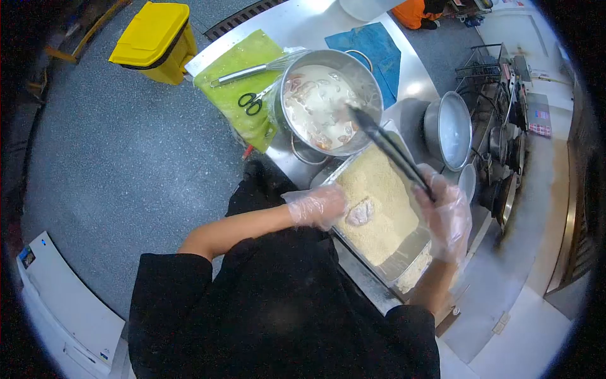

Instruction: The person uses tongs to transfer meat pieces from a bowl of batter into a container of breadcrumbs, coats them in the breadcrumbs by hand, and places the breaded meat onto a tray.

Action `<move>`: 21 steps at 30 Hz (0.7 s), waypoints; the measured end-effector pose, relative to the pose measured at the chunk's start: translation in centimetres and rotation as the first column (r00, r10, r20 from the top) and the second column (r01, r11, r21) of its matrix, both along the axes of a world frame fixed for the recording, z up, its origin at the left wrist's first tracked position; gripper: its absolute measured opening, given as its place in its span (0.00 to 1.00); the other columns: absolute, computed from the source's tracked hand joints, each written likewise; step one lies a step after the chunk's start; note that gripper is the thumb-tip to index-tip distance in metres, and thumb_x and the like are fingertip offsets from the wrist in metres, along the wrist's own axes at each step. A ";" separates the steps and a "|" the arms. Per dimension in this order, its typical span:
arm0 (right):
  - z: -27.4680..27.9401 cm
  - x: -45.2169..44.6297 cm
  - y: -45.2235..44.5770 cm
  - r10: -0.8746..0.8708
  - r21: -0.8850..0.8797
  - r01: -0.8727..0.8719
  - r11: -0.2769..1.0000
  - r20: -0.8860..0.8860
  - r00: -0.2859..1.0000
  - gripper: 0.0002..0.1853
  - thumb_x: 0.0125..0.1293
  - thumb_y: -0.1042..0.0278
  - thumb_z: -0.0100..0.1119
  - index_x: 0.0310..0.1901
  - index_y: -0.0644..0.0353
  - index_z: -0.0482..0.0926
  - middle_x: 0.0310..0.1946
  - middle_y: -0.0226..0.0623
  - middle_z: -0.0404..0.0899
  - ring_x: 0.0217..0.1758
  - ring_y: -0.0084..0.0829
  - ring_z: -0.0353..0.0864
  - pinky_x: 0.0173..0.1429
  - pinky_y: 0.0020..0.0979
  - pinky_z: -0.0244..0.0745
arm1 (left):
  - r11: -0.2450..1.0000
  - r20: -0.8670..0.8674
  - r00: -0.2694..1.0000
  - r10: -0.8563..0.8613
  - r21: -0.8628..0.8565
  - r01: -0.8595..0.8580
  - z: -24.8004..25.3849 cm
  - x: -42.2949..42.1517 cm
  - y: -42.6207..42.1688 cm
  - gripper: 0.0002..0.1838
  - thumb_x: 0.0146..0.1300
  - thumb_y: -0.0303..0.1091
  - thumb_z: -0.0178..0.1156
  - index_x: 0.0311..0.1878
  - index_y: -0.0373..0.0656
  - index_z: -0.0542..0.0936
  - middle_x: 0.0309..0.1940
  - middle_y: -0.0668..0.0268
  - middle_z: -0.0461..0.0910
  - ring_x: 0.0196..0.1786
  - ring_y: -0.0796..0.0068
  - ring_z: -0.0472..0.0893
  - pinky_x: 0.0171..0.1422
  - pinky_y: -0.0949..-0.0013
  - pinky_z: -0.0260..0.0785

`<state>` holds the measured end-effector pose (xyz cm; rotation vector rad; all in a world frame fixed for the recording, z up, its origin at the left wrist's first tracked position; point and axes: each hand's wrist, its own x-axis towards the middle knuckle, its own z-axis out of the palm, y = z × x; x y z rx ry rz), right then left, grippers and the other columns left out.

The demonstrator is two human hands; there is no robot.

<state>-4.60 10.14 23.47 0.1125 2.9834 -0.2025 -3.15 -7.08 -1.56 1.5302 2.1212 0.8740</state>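
Note:
My right hand [447, 215], in a clear plastic glove, grips black tongs [394, 151]. The tongs' far end reaches over the right side of a big metal pot [377, 88] and is blurred. Inside the pot, pale pieces sit in a milky white liquid [319, 88]. My left hand [323, 205], also gloved, is at the near left edge of a metal tray [399, 268]. Its fingers look curled in, and anything inside them is hidden. Beside that hand, a whitish coated piece [360, 213] lies on the beige crumbs [382, 183] filling much of the tray.
Left of the pot, a whisk [246, 74] and scissors [251, 102] lie on a green board [255, 57]. A blue sheet [379, 47] lies behind the pot. To the right stands a metal bowl [456, 132]. A yellow bin [154, 41] stands on the floor. Someone in orange [409, 12] is at the far edge.

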 end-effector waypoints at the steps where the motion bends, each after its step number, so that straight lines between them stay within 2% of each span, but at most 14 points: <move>1: 0.1 0.3 -1.0 0.148 0.079 -0.145 0.986 -0.040 0.988 0.19 0.61 0.62 0.72 0.54 0.50 0.84 0.39 0.42 0.87 0.40 0.44 0.88 0.42 0.43 0.81 | 1.000 -0.012 1.000 -0.006 0.013 0.006 0.4 -0.2 -0.2 0.10 0.39 0.34 0.67 0.27 0.39 0.86 0.29 0.52 0.84 0.41 0.49 0.84 0.51 0.52 0.77; 4: 1.7 1.2 -4.4 0.130 0.189 -0.164 0.968 0.182 0.975 0.18 0.60 0.61 0.72 0.53 0.48 0.84 0.36 0.39 0.85 0.37 0.45 0.86 0.41 0.44 0.80 | 1.000 0.003 1.000 -0.008 -0.012 0.008 0.3 -0.1 -0.2 0.11 0.39 0.35 0.68 0.27 0.39 0.86 0.30 0.52 0.84 0.42 0.49 0.85 0.52 0.52 0.77; 5: 1.3 1.6 -4.4 0.199 0.208 -0.223 0.952 0.131 0.971 0.19 0.60 0.59 0.72 0.53 0.47 0.84 0.34 0.37 0.83 0.35 0.45 0.84 0.41 0.45 0.79 | 1.000 0.017 1.000 -0.006 -0.030 0.007 0.2 0.0 -0.1 0.11 0.40 0.35 0.69 0.28 0.39 0.86 0.31 0.52 0.84 0.42 0.50 0.85 0.53 0.53 0.77; 8: 2.8 1.9 -4.1 0.082 0.197 -0.114 0.974 0.162 0.983 0.19 0.60 0.58 0.71 0.53 0.48 0.84 0.37 0.38 0.84 0.38 0.44 0.85 0.42 0.44 0.79 | 1.000 0.001 1.000 0.010 0.000 -0.010 -0.3 0.3 0.0 0.12 0.41 0.35 0.69 0.29 0.38 0.86 0.33 0.52 0.84 0.42 0.50 0.85 0.52 0.53 0.78; 9: 3.1 2.6 -3.1 0.133 0.199 -0.145 0.969 0.073 0.988 0.19 0.60 0.59 0.72 0.54 0.48 0.84 0.39 0.39 0.85 0.38 0.44 0.85 0.43 0.44 0.79 | 1.000 -0.001 1.000 0.005 0.006 -0.005 -0.3 0.4 0.0 0.12 0.41 0.35 0.69 0.29 0.38 0.86 0.34 0.52 0.84 0.42 0.50 0.85 0.53 0.53 0.78; 12: 5.8 4.4 -0.3 0.062 0.187 -0.083 0.979 0.118 0.991 0.20 0.60 0.61 0.72 0.54 0.52 0.84 0.40 0.40 0.85 0.38 0.45 0.85 0.42 0.42 0.79 | 1.000 -0.006 1.000 -0.007 0.003 0.007 -0.3 0.1 0.0 0.11 0.43 0.34 0.68 0.30 0.38 0.85 0.34 0.52 0.84 0.43 0.50 0.85 0.54 0.53 0.78; 15: 9.3 7.8 2.4 -0.046 0.143 0.026 0.989 0.141 0.989 0.19 0.60 0.72 0.69 0.53 0.65 0.82 0.37 0.48 0.84 0.35 0.42 0.84 0.44 0.35 0.77 | 0.999 0.018 1.000 -0.022 -0.049 0.023 0.7 -0.2 -0.1 0.11 0.43 0.34 0.67 0.31 0.38 0.85 0.34 0.52 0.84 0.44 0.51 0.85 0.57 0.53 0.77; 17: 11.0 9.9 2.7 -0.170 0.070 0.163 0.984 0.111 0.979 0.18 0.60 0.73 0.67 0.53 0.67 0.82 0.36 0.47 0.82 0.34 0.38 0.83 0.43 0.34 0.76 | 0.995 0.048 0.998 -0.033 -0.092 0.037 0.8 -0.2 -0.1 0.12 0.44 0.34 0.67 0.32 0.38 0.85 0.34 0.52 0.84 0.45 0.52 0.85 0.58 0.53 0.76; 18: 11.7 10.9 2.9 -0.232 0.033 0.230 0.973 0.096 0.968 0.18 0.61 0.73 0.67 0.52 0.68 0.82 0.35 0.47 0.82 0.34 0.37 0.82 0.43 0.33 0.75 | 0.999 0.035 0.999 -0.027 -0.032 0.028 0.1 -0.1 0.0 0.11 0.45 0.33 0.66 0.31 0.38 0.85 0.34 0.52 0.83 0.44 0.52 0.84 0.56 0.53 0.76; 20: 12.0 13.3 4.4 -0.347 0.147 0.329 0.933 0.119 0.930 0.19 0.60 0.71 0.67 0.53 0.68 0.82 0.34 0.45 0.81 0.33 0.33 0.81 0.41 0.32 0.75 | 0.996 0.013 1.000 -0.006 0.083 0.005 -1.4 0.3 0.2 0.09 0.47 0.32 0.63 0.30 0.38 0.85 0.32 0.53 0.82 0.41 0.51 0.84 0.50 0.53 0.76; 21: 11.6 14.5 5.3 -0.380 0.211 0.352 0.912 0.115 0.918 0.19 0.60 0.71 0.68 0.53 0.68 0.82 0.34 0.45 0.81 0.33 0.33 0.81 0.41 0.32 0.75 | 0.999 -0.030 0.999 -0.043 0.022 0.043 -1.0 0.1 0.3 0.09 0.48 0.32 0.62 0.30 0.38 0.85 0.32 0.52 0.82 0.41 0.52 0.84 0.50 0.53 0.76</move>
